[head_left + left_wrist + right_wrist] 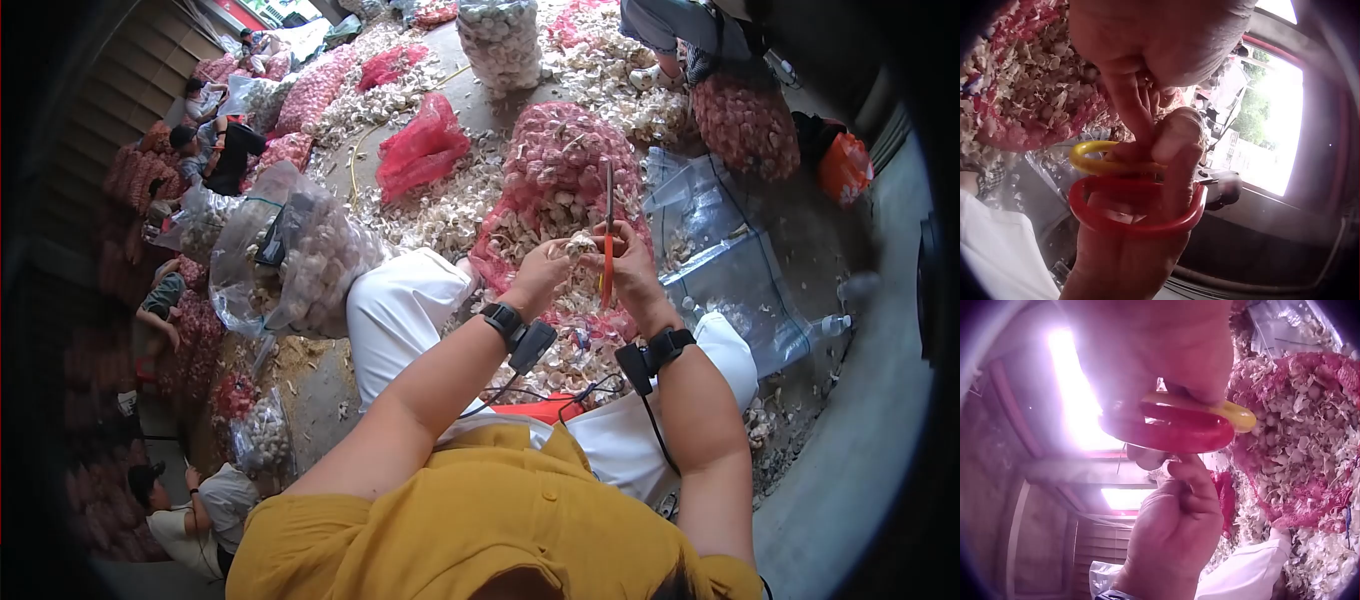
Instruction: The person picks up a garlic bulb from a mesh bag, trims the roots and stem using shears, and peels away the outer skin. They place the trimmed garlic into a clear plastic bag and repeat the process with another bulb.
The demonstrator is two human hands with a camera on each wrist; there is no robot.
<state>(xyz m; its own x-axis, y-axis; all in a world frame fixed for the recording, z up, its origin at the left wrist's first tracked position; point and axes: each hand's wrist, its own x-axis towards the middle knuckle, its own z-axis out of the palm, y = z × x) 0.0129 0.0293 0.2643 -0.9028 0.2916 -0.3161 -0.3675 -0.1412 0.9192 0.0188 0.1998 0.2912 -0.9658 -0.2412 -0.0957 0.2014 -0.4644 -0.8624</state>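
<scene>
My left hand [540, 272] pinches a pale garlic bulb [580, 243] above the lap, close over a pile of garlic. My right hand [632, 268] grips a pair of scissors [607, 262] whose blades point away from the body, right beside the bulb. In the left wrist view, one red handle loop [1141, 228] and one yellow loop [1088, 164] show around the right fingers. The right wrist view has the red loop [1179, 437] under the right hand, with the left hand [1172, 534] just below it. A red mesh sack [570, 150] full of garlic lies in front of both hands.
Loose garlic and papery skins [440, 225] cover much of the floor. A clear plastic bag [300, 245] of bulbs stands at the left knee. Clear plastic sheeting [735, 270] lies at the right. Other people [190, 510] sit at the left, among more sacks.
</scene>
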